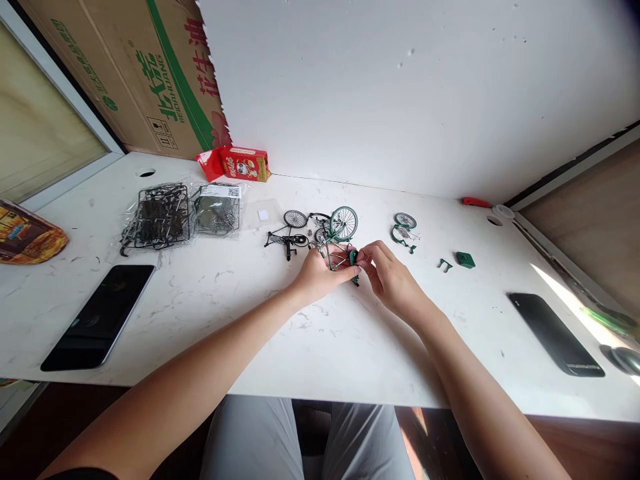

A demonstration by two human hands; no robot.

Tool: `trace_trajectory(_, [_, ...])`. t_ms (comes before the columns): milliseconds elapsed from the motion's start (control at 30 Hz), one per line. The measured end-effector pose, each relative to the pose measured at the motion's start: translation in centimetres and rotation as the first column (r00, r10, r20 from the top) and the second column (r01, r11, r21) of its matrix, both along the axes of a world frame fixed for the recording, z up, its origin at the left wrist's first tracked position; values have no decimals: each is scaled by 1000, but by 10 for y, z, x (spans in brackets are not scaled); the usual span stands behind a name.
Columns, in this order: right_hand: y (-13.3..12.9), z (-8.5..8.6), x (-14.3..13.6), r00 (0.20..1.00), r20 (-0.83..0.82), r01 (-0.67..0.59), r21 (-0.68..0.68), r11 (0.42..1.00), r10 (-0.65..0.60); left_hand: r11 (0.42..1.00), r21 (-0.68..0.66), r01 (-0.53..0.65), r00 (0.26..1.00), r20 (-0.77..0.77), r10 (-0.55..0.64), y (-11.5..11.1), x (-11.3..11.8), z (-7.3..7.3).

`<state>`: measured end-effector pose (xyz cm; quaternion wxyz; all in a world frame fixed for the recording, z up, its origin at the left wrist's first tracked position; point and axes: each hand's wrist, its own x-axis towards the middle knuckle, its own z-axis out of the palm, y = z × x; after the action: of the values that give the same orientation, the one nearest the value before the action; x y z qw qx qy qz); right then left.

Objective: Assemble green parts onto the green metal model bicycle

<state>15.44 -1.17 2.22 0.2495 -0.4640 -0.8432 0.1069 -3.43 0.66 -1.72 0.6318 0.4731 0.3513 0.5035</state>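
1. Bike, green and miniature, is in both hands over the table; whether its far wheel touches the top, I cannot tell.
2. Left hand grasps the bike from its left side, thumb pressed along the near end.
3. Right hand pinches the bike's near end from the right with its fingertips; the exact spot between them is hidden.
4. Just left of the bike lie a black frame and a black wheel.
5. Right of the bike, apart from it: a wheel beside a curved green part, then a bracket and a green block.
6. Farther left of the bike are two clear bags of dark parts, side by side.
7. Beyond the bike, to its left, a red box stands before a carton.
8. Well left of the bike lies a phone; well right, a dark slab.
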Motion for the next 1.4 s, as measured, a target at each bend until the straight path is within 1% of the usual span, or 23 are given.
trace_trajectory(167, [-3, 2, -2, 994, 98, 43, 46, 998, -47, 1000, 22, 16, 1000, -16, -16, 0, 1, -1])
trace_trajectory(333, [-5, 3, -3, 987, 148, 44, 110, 993, -60, 999, 41, 12, 999, -40, -11, -1, 2, -1])
trace_trajectory(533, [-7, 1, -2, 994, 100, 28, 128, 991, -41, 999, 41, -17, 996, -84, 21, -3, 2, -1])
trace_trajectory(700, [-8, 2, -2, 998, 65, 13, 124, 992, -22, 997, 79, -7, 995, -96, 15, -3, 1, 0])
trace_trajectory(900, [-10, 1, -6, 997, 73, 21, 131, 991, -31, 991, 132, 7, 994, -108, 8, -1, 0, -6])
trace_trajectory(967, [-9, 0, -6, 999, 43, 24, 130, 991, -30, 991, 133, 1, 995, -101, 13, 0, 0, -7])
trace_trajectory(1067, [-8, -1, -5, 998, -53, 31, 141, 990, -23, 995, 99, 25, 998, -64, -19, -1, 0, -7])
trace_trajectory(1133, [-8, -1, -4, 992, -125, 41, 122, 992, -26, 998, 51, 42, 999, -30, -40, -2, 1, -6])
trace_trajectory(1200, [-7, -1, -4, 977, -208, 55, 70, 996, -39, 999, -13, 44, 999, 6, -44, -2, 2, -3])
trace_trajectory(1300, [-5, -1, -3, 934, -344, 75, -67, 995, -93, 995, -85, 61, 997, 52, -57, -3, 2, 0])
trace_trajectory(1400, [-3, -3, -3, 887, -429, 86, -213, 973, -172, 993, -98, 64, 996, 63, -58, -3, 2, 2])
